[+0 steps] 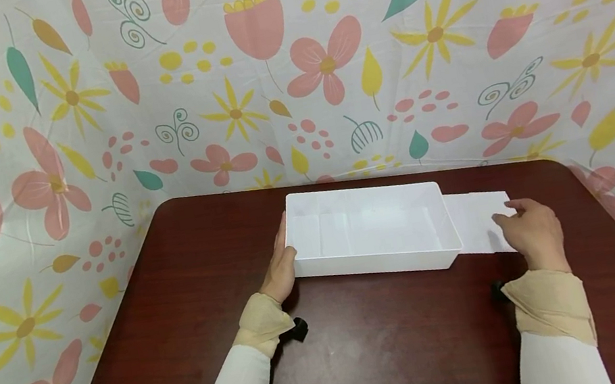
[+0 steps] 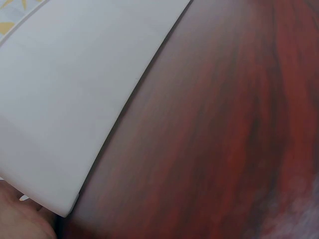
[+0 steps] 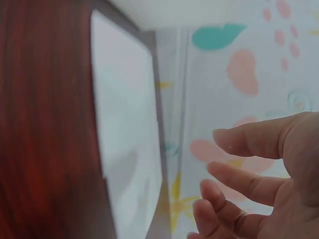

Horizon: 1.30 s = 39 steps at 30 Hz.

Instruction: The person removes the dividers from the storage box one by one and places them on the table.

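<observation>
One white rectangular tray [image 1: 376,263] sits near the far edge of a dark red-brown table [image 1: 385,350], hollow side up, its long axis running left to right with the right end angled slightly toward the near side. A flat white piece [image 1: 476,224] extends rightward from that end. The left hand [image 1: 280,267] is against the tray's short left end, fingers stretched along the outer wall, thumb at the rim. Over the flat piece's right end, the right hand [image 1: 533,231] has loosely bent fingers, a gap between thumb and forefinger, holding nothing.

No readable text or labels
</observation>
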{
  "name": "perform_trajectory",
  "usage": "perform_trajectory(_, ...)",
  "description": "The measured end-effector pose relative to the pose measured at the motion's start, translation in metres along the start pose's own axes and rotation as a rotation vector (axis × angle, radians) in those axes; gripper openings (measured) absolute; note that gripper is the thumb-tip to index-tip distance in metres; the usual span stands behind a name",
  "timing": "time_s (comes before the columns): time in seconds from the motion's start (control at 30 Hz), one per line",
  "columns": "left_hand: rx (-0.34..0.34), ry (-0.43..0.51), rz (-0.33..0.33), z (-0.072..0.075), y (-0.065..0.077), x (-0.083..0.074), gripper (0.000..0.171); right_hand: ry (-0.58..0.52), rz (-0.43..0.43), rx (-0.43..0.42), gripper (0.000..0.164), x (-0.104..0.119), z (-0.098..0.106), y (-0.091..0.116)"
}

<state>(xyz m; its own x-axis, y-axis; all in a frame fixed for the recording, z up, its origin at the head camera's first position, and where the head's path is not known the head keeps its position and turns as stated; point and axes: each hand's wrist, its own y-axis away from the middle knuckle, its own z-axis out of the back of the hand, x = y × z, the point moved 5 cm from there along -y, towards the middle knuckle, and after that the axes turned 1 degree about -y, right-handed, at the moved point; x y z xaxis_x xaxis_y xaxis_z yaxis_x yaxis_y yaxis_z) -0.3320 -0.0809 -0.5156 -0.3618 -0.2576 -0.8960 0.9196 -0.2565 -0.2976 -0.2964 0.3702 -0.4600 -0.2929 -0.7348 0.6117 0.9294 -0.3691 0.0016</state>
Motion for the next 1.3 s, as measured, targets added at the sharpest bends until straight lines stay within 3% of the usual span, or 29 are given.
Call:
perform_trajectory(0.23, 0.011, 0.012, -0.002, 0.0, 0.001, -0.005, 0.069, -0.025, 0.112, -0.053, 0.053, 0.034, -0.007, 0.005)
perform_trajectory(0.5, 0.031, 0.052, -0.006, 0.005, 0.008, -0.039, 0.068, -0.055, 0.177, -0.079, 0.048, 0.059, -0.014, 0.012)
perform_trajectory(0.97, 0.036, 0.047, 0.01, 0.005, 0.007, -0.04, 0.069, -0.092, 0.265, -0.12, 0.04, 0.093, -0.021, 0.027)
perform_trajectory(1.3, 0.025, 0.05, 0.019, 0.006, 0.007, -0.039, 0.068, -0.12, 0.374, -0.093, 0.039, 0.121, -0.044, 0.037)
